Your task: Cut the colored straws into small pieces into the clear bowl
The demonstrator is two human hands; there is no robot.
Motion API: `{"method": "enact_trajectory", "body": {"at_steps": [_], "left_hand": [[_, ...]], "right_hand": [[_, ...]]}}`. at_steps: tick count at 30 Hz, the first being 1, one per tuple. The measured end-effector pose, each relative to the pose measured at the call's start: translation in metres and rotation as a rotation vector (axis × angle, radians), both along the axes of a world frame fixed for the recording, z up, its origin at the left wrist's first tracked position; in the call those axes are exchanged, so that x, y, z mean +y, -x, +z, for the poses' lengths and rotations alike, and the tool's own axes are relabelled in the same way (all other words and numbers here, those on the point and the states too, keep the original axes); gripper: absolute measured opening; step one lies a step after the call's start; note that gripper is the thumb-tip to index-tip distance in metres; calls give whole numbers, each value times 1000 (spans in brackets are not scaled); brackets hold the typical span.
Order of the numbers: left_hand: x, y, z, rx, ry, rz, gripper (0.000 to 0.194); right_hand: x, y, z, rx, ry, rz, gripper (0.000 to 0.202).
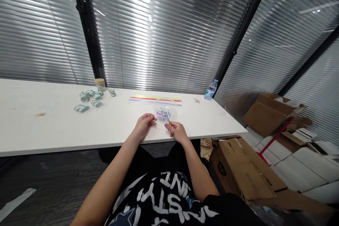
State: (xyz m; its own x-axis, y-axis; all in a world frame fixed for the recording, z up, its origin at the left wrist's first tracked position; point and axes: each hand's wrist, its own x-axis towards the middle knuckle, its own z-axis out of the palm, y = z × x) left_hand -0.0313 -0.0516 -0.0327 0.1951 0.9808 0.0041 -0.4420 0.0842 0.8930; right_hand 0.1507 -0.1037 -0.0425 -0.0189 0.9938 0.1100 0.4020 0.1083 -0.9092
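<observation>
My right hand [177, 130] is closed around a pair of scissors [169, 120], whose blades point forward over a round clear container [173, 113]. Small pink, blue and purple pieces [162, 113] lie inside that container. My left hand [145, 123] is at the container's left side near the table's front edge. Its thumb and forefinger are pressed together; what they hold, if anything, is too small to make out. Beyond the container lie long thin strips [145, 99] in yellow, red and blue.
On the white table [111, 127], several greenish rolled pieces [84, 97] and a jar [100, 83] with a tan lid are at left. A water bottle [211, 90] stands at the far right. Cardboard boxes [246, 169] are on the floor at right.
</observation>
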Motion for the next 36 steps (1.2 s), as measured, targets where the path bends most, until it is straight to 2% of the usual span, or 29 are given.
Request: {"method": "enact_trajectory", "body": {"at_steps": [10, 21, 36], "left_hand": [[-2, 0, 1, -3, 10, 10, 33], [-4, -2, 0, -43, 6, 103, 43], [-5, -3, 0, -31, -12, 109, 40]], "right_hand": [[-1, 1, -1, 4, 7, -6, 52], [0, 1, -6, 17, -3, -18, 52], [0, 1, -5, 29, -9, -21, 49]]}}
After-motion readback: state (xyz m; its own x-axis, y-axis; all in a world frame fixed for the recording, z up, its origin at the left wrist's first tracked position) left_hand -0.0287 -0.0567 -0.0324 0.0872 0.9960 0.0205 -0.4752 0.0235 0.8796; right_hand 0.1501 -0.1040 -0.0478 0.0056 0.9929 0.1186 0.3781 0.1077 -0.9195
